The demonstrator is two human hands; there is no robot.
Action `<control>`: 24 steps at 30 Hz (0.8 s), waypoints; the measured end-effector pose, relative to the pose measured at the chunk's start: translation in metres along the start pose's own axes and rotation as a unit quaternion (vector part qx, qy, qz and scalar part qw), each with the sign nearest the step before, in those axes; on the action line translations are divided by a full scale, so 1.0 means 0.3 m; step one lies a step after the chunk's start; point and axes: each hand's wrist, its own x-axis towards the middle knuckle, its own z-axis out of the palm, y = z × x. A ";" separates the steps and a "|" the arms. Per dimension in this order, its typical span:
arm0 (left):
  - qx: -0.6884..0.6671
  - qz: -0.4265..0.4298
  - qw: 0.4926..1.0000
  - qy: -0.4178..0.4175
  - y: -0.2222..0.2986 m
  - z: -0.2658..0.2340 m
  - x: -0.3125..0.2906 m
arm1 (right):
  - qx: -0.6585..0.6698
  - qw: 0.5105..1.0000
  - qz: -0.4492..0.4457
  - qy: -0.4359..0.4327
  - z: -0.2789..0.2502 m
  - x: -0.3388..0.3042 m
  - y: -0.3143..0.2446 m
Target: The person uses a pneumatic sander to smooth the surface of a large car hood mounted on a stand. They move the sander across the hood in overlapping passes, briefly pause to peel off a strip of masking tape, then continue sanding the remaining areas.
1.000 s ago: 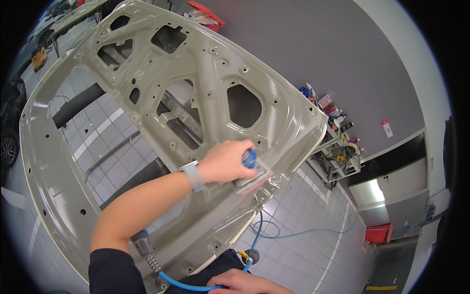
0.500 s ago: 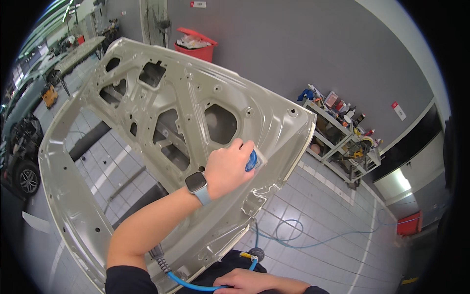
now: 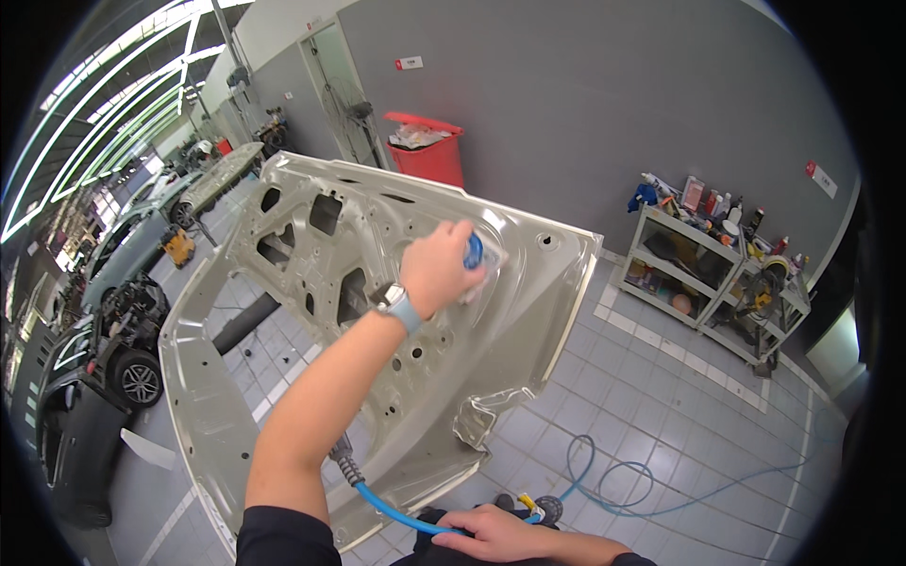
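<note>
My left hand (image 3: 432,274), with a watch (image 3: 389,298) on its wrist, is closed around a blue-topped sanding tool (image 3: 474,251). The tool's pale pad rests against the upper right part of a large beige car body panel (image 3: 543,311) with several cut-outs. My hand and forearm hide some of these. From beneath that forearm a grey ribbed hose end (image 3: 347,466) leads into a blue hose (image 3: 396,517). Low in front of me, my right hand (image 3: 498,534) has its fingers closed over this hose; their tips are partly hidden.
Beyond the panel stands a red bin (image 3: 429,160) against the grey wall. A grey cart (image 3: 681,269) on the right carries bottles and tools. Blue hose loops (image 3: 628,486) lie across the tiled floor. A car with its inner parts exposed (image 3: 123,330) stands at left.
My left hand has slid the sanding tool farther from me up the panel, now covering the large right cut-out. My right hand stays on the hose. The view has tilted up.
</note>
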 end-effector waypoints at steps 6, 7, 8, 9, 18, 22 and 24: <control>-0.020 0.042 0.994 -0.102 0.095 -0.050 -0.198 | -0.015 1.000 -0.010 -0.024 -0.033 0.011 -0.054; -0.018 0.048 0.994 -0.097 0.095 -0.054 -0.197 | -0.039 0.997 0.026 -0.053 -0.038 0.018 -0.061; -0.020 0.049 0.994 -0.097 0.092 -0.058 -0.185 | -0.034 0.999 0.014 -0.038 -0.041 0.034 -0.066; -0.025 0.047 0.993 -0.105 0.088 -0.059 -0.169 | -0.030 0.999 0.004 -0.023 -0.043 0.050 -0.074; -0.004 -0.051 0.997 -0.059 -0.211 0.036 0.234 | -0.001 0.999 0.012 0.052 -0.145 0.199 -0.148; 0.015 -0.151 0.984 -0.089 -0.484 0.050 0.341 | 0.019 0.994 0.039 0.098 -0.166 0.246 -0.156; 0.034 -0.186 0.979 -0.076 -0.589 0.048 0.367 | 0.002 0.992 0.043 0.122 -0.177 0.258 -0.157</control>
